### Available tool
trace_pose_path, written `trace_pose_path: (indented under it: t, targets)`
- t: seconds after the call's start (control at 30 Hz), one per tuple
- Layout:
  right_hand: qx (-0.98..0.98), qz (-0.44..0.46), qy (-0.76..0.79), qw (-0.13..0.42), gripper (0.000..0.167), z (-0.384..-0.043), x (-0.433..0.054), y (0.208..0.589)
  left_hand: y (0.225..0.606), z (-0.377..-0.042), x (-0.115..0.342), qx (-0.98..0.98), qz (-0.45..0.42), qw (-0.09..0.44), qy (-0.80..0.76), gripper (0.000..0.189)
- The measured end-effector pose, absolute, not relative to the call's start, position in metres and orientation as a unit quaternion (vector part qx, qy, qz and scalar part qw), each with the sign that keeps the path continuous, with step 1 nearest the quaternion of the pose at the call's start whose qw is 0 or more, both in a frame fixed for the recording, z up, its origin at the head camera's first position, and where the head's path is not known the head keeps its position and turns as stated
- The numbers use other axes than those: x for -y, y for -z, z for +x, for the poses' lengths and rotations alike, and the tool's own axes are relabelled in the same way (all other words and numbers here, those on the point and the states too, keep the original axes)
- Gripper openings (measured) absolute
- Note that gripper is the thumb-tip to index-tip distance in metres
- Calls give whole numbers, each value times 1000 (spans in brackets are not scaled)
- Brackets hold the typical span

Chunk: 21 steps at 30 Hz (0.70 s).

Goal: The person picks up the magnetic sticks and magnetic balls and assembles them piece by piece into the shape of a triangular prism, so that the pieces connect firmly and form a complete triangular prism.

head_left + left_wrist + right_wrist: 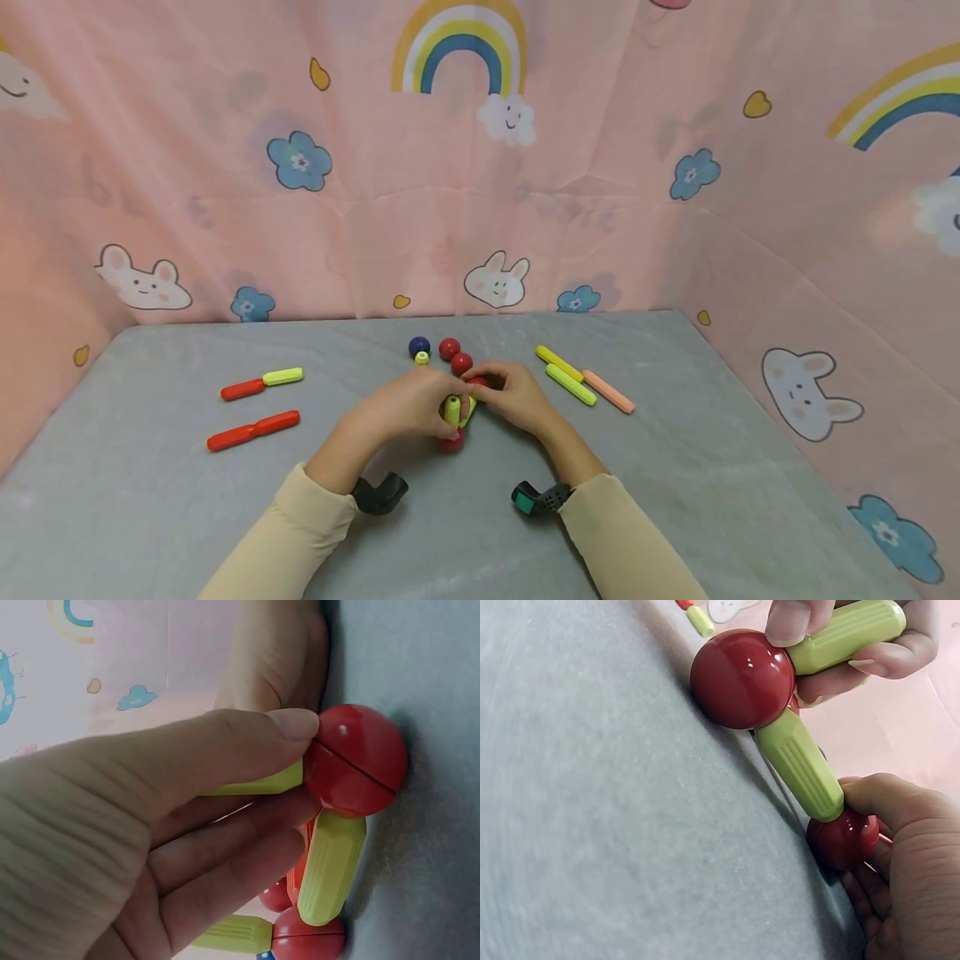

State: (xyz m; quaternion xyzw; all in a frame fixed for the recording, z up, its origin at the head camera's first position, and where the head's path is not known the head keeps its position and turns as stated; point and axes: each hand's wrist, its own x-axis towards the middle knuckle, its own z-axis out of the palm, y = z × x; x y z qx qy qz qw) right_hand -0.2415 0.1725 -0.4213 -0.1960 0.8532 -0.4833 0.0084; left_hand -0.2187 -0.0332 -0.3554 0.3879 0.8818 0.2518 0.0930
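Observation:
My left hand (416, 402) pinches a yellow-green magnetic rod (452, 410) between thumb and fingers. The rod stands up from a red ball (451, 442) on the table, and the thumb tip touches that ball in the left wrist view. A second yellow-green rod (801, 766) runs from this ball to another red ball (845, 841). My right hand (517, 400) holds that other ball between thumb and fingers. Behind the hands lie two more red balls (450, 348) and a dark blue ball (419, 347), with a yellow-green rod (422, 359) by the blue one. The left hand hides part of the structure.
On the left of the grey table (150, 517) lie a red and yellow-green rod pair (262, 383) and a red pair (253, 431). To the right are yellow (558, 363), yellow-green (571, 385) and peach rods (608, 392). A pink printed curtain (360, 242) surrounds the table.

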Motion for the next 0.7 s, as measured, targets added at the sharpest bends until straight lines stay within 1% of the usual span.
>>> trace_pose_path:
  t: [0.23, 0.4, 0.57, 0.63, 0.7]
  targets:
    - [-851, -197, 487, 3, 25, -247, -175, 432, 356, -216, 30, -885, 395, 80, -232, 22]
    - [-848, -203, 490, 3, 22, -247, -176, 432, 356, -215, 32, -885, 393, 87, -234, 22]
    - [-847, -207, 490, 1, 20, -248, -176, 433, 349, -220, 47, -867, 375, 98, -314, 34]
    - [-847, -205, 490, 2, 20, -248, -176, 432, 345, -225, 57, -859, 345, 77, -370, 30]
    - [-849, -200, 490, 2, 20, -247, -176, 432, 345, -231, 66, -854, 297, 44, -424, 25]
